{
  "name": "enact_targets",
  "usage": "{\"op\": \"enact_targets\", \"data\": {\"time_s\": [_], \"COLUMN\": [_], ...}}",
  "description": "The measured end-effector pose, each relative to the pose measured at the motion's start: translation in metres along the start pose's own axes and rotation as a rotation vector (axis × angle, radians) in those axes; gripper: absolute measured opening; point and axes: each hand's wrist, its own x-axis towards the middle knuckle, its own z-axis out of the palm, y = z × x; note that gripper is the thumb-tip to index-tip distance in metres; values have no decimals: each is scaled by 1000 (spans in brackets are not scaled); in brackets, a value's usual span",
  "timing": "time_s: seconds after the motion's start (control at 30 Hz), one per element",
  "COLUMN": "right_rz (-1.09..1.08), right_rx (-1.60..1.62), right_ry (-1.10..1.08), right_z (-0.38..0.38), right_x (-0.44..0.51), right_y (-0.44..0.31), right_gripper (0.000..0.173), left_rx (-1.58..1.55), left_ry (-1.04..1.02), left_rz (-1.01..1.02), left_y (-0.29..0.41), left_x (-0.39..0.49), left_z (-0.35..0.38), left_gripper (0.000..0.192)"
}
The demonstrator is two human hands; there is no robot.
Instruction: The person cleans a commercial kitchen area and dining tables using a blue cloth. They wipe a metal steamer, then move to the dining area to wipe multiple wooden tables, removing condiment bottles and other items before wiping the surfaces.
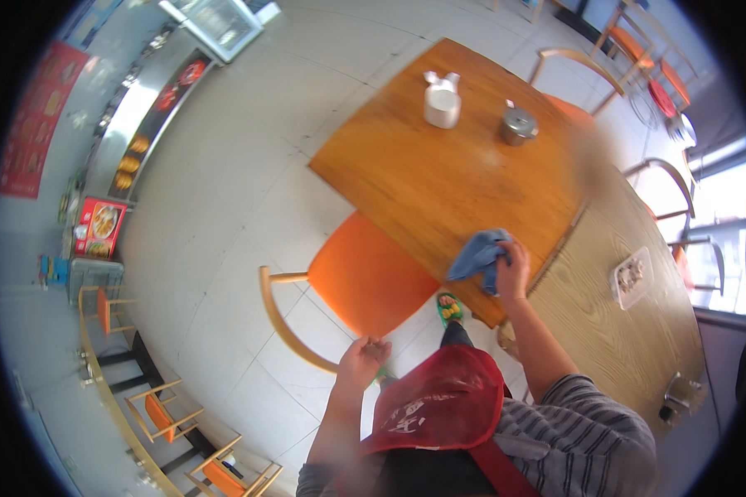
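My right hand (513, 270) grips a blue cloth (477, 253), bunched with one part spread toward the left, on the near corner of an orange-brown wooden table (410, 168). Beside the orange chair seat (373, 273), my left hand (362, 361) hangs low with its fingers curled, close to the chair's bent wooden backrest (280, 326). Whether anything is in that hand is unclear. On the far part of the table stand a white holder (442, 105) with paper-like tips on top and a grey lidded pot (518, 127).
A lighter wood-grain table (572, 310) adjoins at the right, bearing a clear plastic tub (631, 278) with pale pieces and a metal-and-glass container (682, 397). More chairs (579, 81) stand at the far side. A display counter (152, 124) runs along the left; tiled floor (224, 205) lies between.
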Motion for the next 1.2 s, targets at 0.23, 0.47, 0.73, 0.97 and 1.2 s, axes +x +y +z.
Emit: {"op": "enact_targets", "data": {"time_s": [0.23,0.47,0.73,0.97,1.2], "right_rz": [-169,483,286,497,386], "right_rx": [-61,440,489,500,521], "right_ry": [-129,-322,-468,-455,-564], "right_z": [92,185,265,368,472], "right_x": [-73,-221,-214,-210,-162], "right_y": [-60,-166,-268,-287,-377], "right_gripper": [23,27,27,24,25], "left_rx": [-260,-347,-821,-795,-511], "left_ry": [-109,27,237,196,313], "left_rz": [182,491,707,675,804], "left_y": [61,137,197,315,453], "left_x": [-120,-273,-308,-257,-232], "left_z": [-152,-341,-438,-435,-411], "left_gripper": [18,13,9,13,13]}}
